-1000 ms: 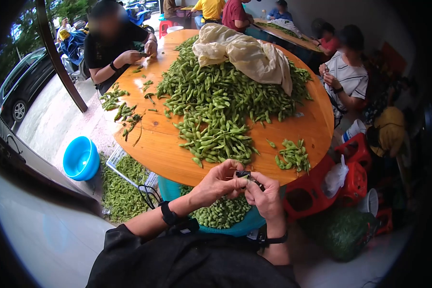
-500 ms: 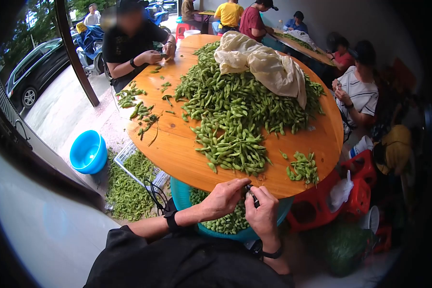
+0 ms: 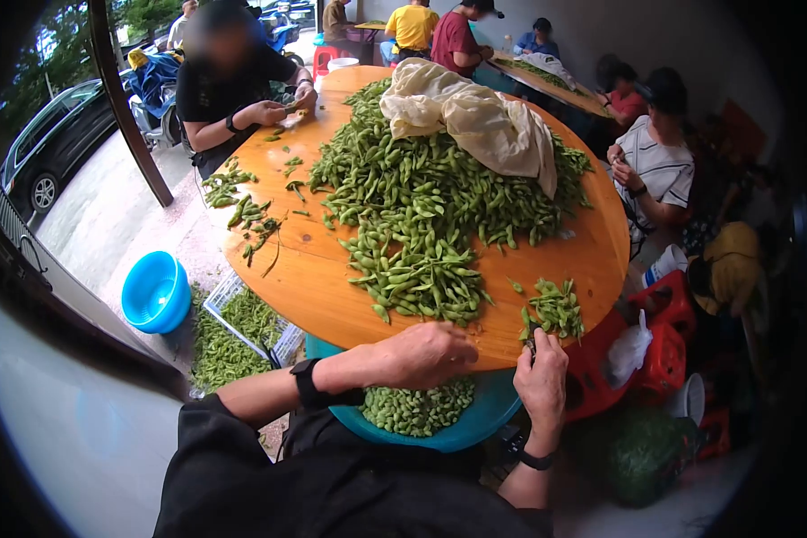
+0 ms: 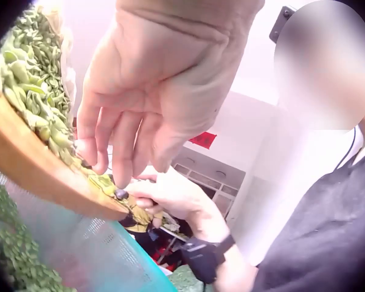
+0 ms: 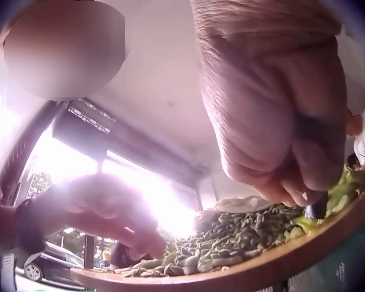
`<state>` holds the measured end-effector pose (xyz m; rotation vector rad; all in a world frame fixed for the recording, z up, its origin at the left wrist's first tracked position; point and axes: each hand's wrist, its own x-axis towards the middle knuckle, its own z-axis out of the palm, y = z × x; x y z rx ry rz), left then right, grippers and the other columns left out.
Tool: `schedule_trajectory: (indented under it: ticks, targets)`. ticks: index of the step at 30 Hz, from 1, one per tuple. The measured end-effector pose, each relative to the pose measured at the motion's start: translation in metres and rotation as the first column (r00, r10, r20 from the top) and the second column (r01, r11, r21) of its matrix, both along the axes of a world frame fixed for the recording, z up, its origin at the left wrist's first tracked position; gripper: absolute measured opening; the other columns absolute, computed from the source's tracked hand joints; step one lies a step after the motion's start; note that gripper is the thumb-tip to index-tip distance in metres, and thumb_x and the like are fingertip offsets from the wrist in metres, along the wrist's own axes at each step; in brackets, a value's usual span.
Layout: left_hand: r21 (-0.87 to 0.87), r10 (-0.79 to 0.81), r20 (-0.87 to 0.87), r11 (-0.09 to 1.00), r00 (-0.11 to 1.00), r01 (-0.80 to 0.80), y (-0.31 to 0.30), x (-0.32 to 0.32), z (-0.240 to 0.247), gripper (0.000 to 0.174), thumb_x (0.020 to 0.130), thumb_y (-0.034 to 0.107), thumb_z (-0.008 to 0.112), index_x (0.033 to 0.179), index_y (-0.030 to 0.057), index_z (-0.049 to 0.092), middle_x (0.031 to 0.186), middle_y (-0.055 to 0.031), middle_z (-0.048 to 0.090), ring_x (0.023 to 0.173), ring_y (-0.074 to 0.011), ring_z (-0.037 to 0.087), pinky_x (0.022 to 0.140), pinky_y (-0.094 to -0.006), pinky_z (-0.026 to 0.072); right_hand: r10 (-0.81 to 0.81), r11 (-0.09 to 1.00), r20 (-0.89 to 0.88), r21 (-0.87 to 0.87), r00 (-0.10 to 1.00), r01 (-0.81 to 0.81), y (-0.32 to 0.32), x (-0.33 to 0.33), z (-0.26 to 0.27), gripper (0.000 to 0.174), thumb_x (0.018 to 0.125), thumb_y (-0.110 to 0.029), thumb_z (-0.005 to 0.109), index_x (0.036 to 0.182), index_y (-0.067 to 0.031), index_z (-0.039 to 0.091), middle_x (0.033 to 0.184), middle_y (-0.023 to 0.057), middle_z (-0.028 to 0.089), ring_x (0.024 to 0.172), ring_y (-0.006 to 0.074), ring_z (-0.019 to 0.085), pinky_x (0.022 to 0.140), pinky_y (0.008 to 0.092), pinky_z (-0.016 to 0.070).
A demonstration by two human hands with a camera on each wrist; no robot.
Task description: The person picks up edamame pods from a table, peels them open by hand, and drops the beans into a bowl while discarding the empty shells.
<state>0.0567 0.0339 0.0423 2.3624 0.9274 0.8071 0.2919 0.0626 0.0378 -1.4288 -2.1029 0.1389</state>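
In the head view my left hand (image 3: pixel 421 355) hovers above the near table edge, palm down; the left wrist view shows its fingers (image 4: pixel 123 146) loosely bent with nothing between them. My right hand (image 3: pixel 542 381) grips a small dark tool (image 3: pixel 533 339) at the small group of green pods (image 3: pixel 554 308) on the table's right side. The tool's dark end (image 5: pixel 316 207) shows below the curled right fingers in the right wrist view. A large heap of pods (image 3: pixel 421 197) lies in front of both hands. Beneath the table edge a teal basin (image 3: pixel 498 403) holds shelled green beans (image 3: pixel 419 411).
Pale cloth (image 3: pixel 475 121) covers the heap's top on the round table (image 3: pixel 314 296). Blue basin (image 3: pixel 156 291), pods on the floor (image 3: pixel 215 345) and a white crate (image 3: pixel 287 345) are at left. Red stools (image 3: pixel 663 350) stand at right. People sit across the table and behind.
My hands have parted. The right hand moved right with the dark tool to the small pod group; the left hand let go there and stays above the table edge.
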Motion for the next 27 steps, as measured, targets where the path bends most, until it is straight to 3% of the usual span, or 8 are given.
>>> schedule_trajectory:
  ticks: [5,11,16,20,22,24,25,27]
  targets:
    - [0.431,0.257,-0.263,0.893,0.93,-0.125,0.089,0.02,-0.02,0.012,0.079,0.017,0.066,0.087,0.0083,0.065,0.091,-0.0075,0.059,0.098,-0.0257,0.054,0.083,-0.0378,0.0449,0.048,0.999,-0.104,0.017,0.993,-0.047,-0.003,-0.007,0.004,0.02,0.082,0.001,0.058,0.1,0.0083,0.06,0.084,0.0267,0.061,0.082,0.045,0.059,0.071,0.0482,0.0463]
    - [0.286,0.329,-0.587,0.939,0.739,-0.191,0.112,0.041,-0.012,0.04,0.062,0.031,0.083,0.093,0.0091,0.069,0.101,-0.0049,0.06,0.104,-0.0256,0.053,0.086,-0.037,0.0476,0.088,0.996,-0.068,0.019,0.994,-0.087,-0.004,-0.005,0.001,0.022,0.082,0.003,0.056,0.102,0.0093,0.062,0.091,0.0268,0.063,0.086,0.0444,0.062,0.074,0.0475,0.0491]
    - [0.249,0.367,-0.548,0.93,0.752,-0.272,0.12,0.043,-0.021,0.032,0.066,0.024,0.08,0.093,0.009,0.069,0.099,-0.0083,0.063,0.103,-0.0257,0.056,0.085,-0.0368,0.0483,0.093,0.996,-0.063,0.02,0.994,-0.092,-0.004,-0.007,0.0,0.021,0.082,0.002,0.057,0.101,0.0095,0.062,0.091,0.0269,0.063,0.086,0.0443,0.062,0.074,0.0472,0.0498]
    - [0.164,0.334,0.047,0.927,0.941,-0.337,0.124,0.03,-0.025,0.017,0.075,0.01,0.07,0.091,0.0041,0.065,0.089,-0.0142,0.062,0.088,-0.026,0.062,0.076,-0.039,0.0506,0.075,0.996,-0.098,-0.047,0.992,-0.08,-0.004,-0.014,-0.001,0.022,0.082,0.0,0.058,0.102,0.0094,0.063,0.092,0.0272,0.064,0.088,0.0448,0.062,0.076,0.0468,0.0498]
    - [0.004,0.288,0.45,0.946,0.845,-0.325,0.125,0.022,-0.017,0.016,0.082,0.005,0.063,0.097,0.0004,0.06,0.086,-0.0116,0.062,0.075,-0.0218,0.062,0.069,-0.0366,0.0519,0.06,0.994,-0.114,-0.088,0.992,-0.071,-0.003,-0.014,-0.003,0.024,0.082,-0.001,0.058,0.104,0.0097,0.063,0.093,0.0281,0.064,0.091,0.0456,0.062,0.078,0.0463,0.0494]
    - [-0.397,0.349,0.542,0.908,0.765,-0.134,0.117,0.011,-0.003,0.017,0.088,0.003,0.058,0.105,0.0022,0.057,0.084,-0.0051,0.06,0.072,-0.012,0.058,0.065,-0.0294,0.0504,0.117,0.992,-0.119,0.064,0.986,-0.11,0.001,-0.012,-0.01,0.022,0.086,-0.003,0.057,0.105,0.008,0.064,0.085,0.0218,0.067,0.073,0.0351,0.066,0.066,0.0403,0.0505]
    - [-0.473,0.307,0.669,0.879,0.677,0.069,0.109,0.008,0.002,0.02,0.094,0.005,0.056,0.113,0.0028,0.054,0.082,0.0002,0.058,0.07,-0.006,0.052,0.061,-0.0241,0.0477,0.112,0.992,-0.118,0.064,0.987,-0.105,0.002,-0.012,-0.013,0.022,0.086,-0.003,0.057,0.105,0.008,0.064,0.085,0.0218,0.067,0.073,0.0351,0.066,0.066,0.0403,0.0505]
    - [-0.482,0.247,0.662,0.863,0.708,0.15,0.083,0.002,0.006,0.02,0.095,0.009,0.057,0.114,0.0022,0.055,0.08,0.0003,0.058,0.069,-0.0062,0.053,0.061,-0.024,0.0475,0.049,0.989,-0.447,-0.102,0.893,-0.105,0.001,-0.01,-0.017,0.022,0.091,-0.005,0.056,0.108,0.0059,0.064,0.073,0.0076,0.06,0.052,0.0146,0.055,0.048,0.0288,0.0425]
